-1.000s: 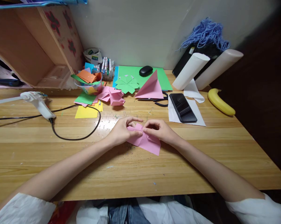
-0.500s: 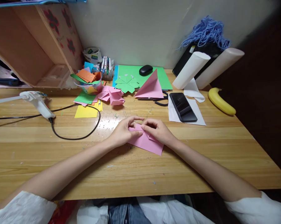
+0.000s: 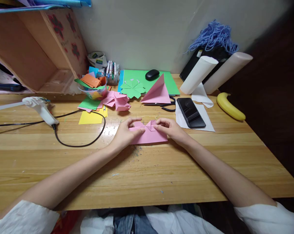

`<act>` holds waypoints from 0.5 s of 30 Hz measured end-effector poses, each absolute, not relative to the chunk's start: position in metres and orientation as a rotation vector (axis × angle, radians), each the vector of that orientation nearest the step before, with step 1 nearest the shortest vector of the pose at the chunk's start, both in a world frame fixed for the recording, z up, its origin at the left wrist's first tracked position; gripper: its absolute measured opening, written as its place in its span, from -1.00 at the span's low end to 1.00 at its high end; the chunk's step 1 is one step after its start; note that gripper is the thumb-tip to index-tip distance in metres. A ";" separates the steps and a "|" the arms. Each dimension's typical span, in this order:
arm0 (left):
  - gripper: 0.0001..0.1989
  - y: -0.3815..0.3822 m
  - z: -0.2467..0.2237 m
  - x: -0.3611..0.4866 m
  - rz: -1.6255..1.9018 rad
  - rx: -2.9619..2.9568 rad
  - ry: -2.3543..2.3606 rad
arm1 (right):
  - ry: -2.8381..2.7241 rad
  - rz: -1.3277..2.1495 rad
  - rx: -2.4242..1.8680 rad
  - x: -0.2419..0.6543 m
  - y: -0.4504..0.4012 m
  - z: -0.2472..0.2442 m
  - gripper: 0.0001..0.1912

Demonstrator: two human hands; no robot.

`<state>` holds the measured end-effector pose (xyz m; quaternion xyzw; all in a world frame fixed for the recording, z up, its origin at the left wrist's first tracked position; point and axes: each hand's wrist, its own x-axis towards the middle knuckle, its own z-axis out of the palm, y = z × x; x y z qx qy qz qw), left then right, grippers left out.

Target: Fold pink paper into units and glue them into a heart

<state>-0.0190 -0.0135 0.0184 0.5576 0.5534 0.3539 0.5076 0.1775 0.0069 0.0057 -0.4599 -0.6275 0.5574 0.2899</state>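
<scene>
A folded sheet of pink paper (image 3: pixel 149 138) is held just over the desk, its long lower edge toward me. My left hand (image 3: pixel 127 130) pinches its left end, thumb on the near face and fingers behind. On the right end, my right hand (image 3: pixel 170 129) grips it the same way, with the thumb beside a small triangular fold near the top edge. Beyond the hands stand a pink folded triangle (image 3: pixel 158 91) and a crumpled-looking pink folded paper piece (image 3: pixel 117 101). Black-handled scissors (image 3: pixel 170 105) lie partly behind the triangle.
To the left are a white glue gun (image 3: pixel 41 110) with a looping black cord, a tub of paper scraps (image 3: pixel 93 91) and yellow paper (image 3: pixel 89 117). A phone (image 3: pixel 191 113) and banana (image 3: pixel 231 106) lie to the right. Paper rolls (image 3: pixel 199 74) lean at the back.
The pink paper has turned from slanted to nearly level and shifted away from me. My hands have moved apart toward its two ends, showing the triangular fold.
</scene>
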 end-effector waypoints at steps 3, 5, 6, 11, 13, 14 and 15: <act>-0.64 -0.014 0.022 -0.021 0.717 1.384 1.290 | -1.700 1.505 -1.177 0.175 0.005 0.004 -0.77; -0.64 -0.013 0.023 -0.023 0.646 1.421 1.319 | -1.719 1.518 -1.158 0.174 0.003 0.005 -0.78; -0.63 -0.013 0.023 -0.023 0.627 1.435 1.345 | -1.722 1.521 -1.157 0.173 0.002 0.005 -0.78; -0.67 -0.009 0.021 -0.026 0.596 1.434 1.374 | -1.558 1.641 -1.174 0.173 0.001 0.009 -0.66; -0.69 -0.009 0.022 -0.026 0.580 1.429 1.339 | -1.487 1.719 -1.152 0.173 0.001 0.010 -0.64; -0.70 -0.009 0.023 -0.026 0.573 1.436 1.315 | -1.469 1.752 -1.145 0.173 0.001 0.011 -0.64; -0.71 -0.009 0.023 -0.027 0.569 1.443 1.290 | -1.458 1.782 -1.145 0.173 0.001 0.011 -0.66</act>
